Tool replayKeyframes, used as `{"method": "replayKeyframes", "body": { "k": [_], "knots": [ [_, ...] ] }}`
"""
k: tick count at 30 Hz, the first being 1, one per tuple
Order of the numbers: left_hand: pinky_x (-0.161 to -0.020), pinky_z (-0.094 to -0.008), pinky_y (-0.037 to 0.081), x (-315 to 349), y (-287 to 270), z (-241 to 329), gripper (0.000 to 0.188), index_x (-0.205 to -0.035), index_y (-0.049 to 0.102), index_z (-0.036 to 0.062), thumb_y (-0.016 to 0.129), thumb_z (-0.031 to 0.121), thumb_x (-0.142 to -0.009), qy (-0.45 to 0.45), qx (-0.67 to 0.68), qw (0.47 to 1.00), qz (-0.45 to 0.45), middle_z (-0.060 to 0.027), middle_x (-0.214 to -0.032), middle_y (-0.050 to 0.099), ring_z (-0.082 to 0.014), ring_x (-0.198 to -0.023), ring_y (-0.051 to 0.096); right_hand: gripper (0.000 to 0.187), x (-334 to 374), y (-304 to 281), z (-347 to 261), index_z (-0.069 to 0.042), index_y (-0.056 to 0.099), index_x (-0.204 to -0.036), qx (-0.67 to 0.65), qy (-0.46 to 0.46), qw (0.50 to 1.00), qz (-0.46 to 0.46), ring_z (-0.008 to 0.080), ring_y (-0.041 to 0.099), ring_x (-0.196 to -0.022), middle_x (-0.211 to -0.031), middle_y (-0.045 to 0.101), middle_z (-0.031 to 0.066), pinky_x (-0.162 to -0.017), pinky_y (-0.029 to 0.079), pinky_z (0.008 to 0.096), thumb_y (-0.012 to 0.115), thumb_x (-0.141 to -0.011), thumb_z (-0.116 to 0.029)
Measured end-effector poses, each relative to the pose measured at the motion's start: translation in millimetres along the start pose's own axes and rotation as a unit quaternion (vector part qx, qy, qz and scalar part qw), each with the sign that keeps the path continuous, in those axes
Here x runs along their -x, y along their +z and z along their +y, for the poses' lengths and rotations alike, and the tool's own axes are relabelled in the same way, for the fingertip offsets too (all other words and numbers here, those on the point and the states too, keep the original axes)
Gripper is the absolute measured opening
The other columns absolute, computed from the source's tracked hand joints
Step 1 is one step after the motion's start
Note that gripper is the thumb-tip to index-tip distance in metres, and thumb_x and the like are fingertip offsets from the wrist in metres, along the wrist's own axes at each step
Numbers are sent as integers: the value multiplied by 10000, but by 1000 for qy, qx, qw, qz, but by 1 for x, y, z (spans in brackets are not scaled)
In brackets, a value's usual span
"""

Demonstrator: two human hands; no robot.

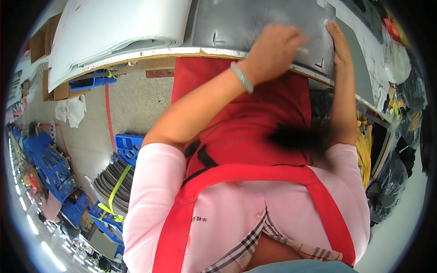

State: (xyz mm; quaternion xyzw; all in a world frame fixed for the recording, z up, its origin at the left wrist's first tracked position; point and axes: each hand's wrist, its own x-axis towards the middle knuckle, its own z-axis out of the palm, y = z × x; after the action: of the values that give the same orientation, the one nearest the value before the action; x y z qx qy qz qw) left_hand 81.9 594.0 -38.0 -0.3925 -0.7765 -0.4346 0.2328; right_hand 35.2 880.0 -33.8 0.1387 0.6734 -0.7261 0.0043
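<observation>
A dark grey flat sheet (236, 22) with small light corner marks lies on the white worktable in front of me. My left hand (278, 51), with a pale green bangle (241, 77) on its wrist, is over the sheet's near right part. Its fingers are bent and smeared by motion, so whether they hold anything does not show. At the sheet's right edge lies my right hand (339, 45), one digit stretched out beside a small white round spot (325, 22). Its other fingers are partly hidden.
A thick folded stack of white sheeting (118, 32) lies at the table's left. A grey-green board (357, 59) lies right of the dark sheet. Blue crates (129, 144) and a strapped bundle of dark sheets (114, 184) stand on the floor at left. Plastic bags (396, 61) hang at right.
</observation>
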Motion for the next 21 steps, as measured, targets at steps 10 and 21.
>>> {"method": "replayKeyframes", "body": {
  "k": [10,21],
  "knots": [
    [-917,-432,514,11,-75,-23,289,-1075,754,51,794,131,-800,-133,-44,953,-268,-92,-1150,680,-331,-1065,638,517,3,17,4,-42,506,-1466,-266,-16,963,-33,260,688,-1117,-1318,664,137,-978,566,392,646,-1019,-262],
    [-934,-406,534,9,-83,-32,178,-1037,750,0,696,42,-872,-47,-36,955,-291,-127,-1143,696,-348,-1074,649,516,-11,-7,27,-22,499,-1467,-173,-54,983,-30,229,669,-1127,-1311,654,124,-971,555,344,613,-1039,-285]
  ]
}}
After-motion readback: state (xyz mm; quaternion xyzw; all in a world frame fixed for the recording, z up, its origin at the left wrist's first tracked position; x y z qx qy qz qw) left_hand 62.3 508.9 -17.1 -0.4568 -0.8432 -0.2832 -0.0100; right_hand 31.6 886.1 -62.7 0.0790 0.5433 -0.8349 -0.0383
